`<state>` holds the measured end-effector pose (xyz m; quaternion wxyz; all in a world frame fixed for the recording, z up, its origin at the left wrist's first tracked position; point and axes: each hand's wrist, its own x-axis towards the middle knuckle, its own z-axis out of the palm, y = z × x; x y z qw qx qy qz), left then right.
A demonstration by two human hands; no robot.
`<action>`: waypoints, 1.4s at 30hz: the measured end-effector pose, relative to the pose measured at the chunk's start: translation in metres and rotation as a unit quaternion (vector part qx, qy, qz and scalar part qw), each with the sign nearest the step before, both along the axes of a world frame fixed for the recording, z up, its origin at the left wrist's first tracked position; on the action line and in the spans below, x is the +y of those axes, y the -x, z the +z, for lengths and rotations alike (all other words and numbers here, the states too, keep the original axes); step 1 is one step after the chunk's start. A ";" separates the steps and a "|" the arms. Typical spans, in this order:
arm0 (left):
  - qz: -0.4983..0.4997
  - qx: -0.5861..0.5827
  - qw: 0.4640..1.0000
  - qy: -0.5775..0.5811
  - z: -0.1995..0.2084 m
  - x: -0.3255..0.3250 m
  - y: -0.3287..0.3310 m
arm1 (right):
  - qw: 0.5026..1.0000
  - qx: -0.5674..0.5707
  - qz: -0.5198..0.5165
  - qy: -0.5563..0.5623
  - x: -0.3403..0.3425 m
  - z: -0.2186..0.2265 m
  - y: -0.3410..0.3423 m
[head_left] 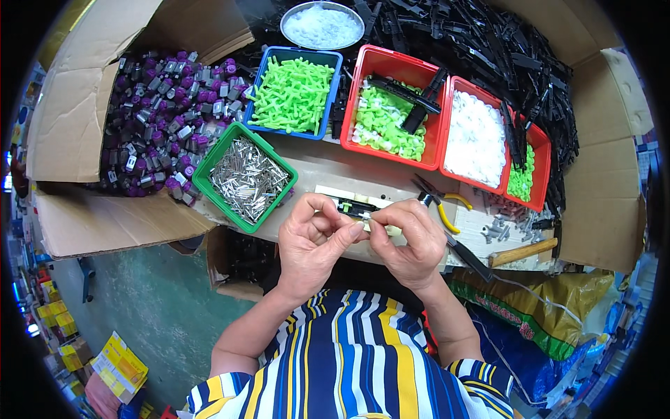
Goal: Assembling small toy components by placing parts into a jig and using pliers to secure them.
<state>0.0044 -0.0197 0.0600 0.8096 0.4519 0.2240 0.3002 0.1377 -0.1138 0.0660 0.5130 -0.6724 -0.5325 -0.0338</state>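
Note:
My left hand point(313, 244) and my right hand point(410, 243) meet over a pale block point(326, 190) at the near edge of the worktable. On the block lies a small black plastic part point(354, 207) with a bright green piece set in it. Thumb and forefinger of my right hand pinch a small whitish piece point(366, 218) at the black part's right end. My left hand's fingers are closed in a pinch close beside it. What they hold, if anything, is hidden.
Around my hands stand a green bin point(202, 176) of metal pins, a blue bin point(266, 54) of green sticks, and red bins point(447, 133) of small plastic parts. Yellow-handled pliers point(447, 218) and a hammer point(469, 260) lie right. A carton point(70, 126) of purple-grey pieces stands left.

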 end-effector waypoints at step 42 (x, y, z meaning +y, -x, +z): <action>0.015 -0.030 0.999 0.003 -0.015 -0.004 0.000 | 0.996 -0.035 0.082 0.013 0.000 0.005 -0.007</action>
